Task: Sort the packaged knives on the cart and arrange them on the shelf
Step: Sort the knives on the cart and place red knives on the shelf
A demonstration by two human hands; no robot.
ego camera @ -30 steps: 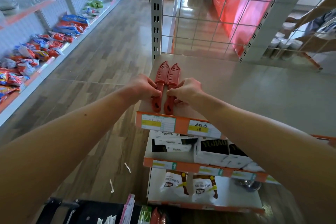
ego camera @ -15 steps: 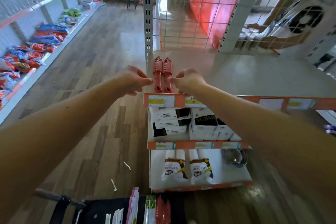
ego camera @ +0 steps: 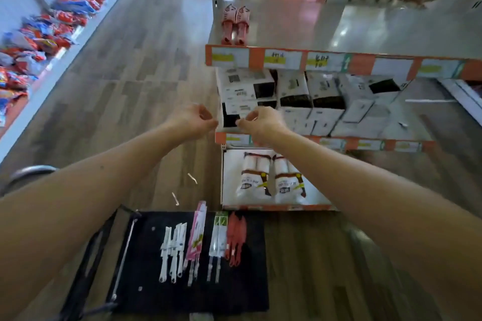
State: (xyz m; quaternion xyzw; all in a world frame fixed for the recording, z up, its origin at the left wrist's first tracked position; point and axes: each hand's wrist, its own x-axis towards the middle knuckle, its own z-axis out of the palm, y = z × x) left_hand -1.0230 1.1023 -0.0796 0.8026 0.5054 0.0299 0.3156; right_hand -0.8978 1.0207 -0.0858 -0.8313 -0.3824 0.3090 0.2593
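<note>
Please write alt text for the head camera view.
Both hands, left hand and right hand, are empty in mid-air between two red knives on the top shelf and packaged knives on the black cart.

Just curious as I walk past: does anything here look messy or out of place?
Mostly tidy. Two small white scraps lie loose on the wooden floor beside the shelf unit. The red knives on top sit neatly side by side.
</note>
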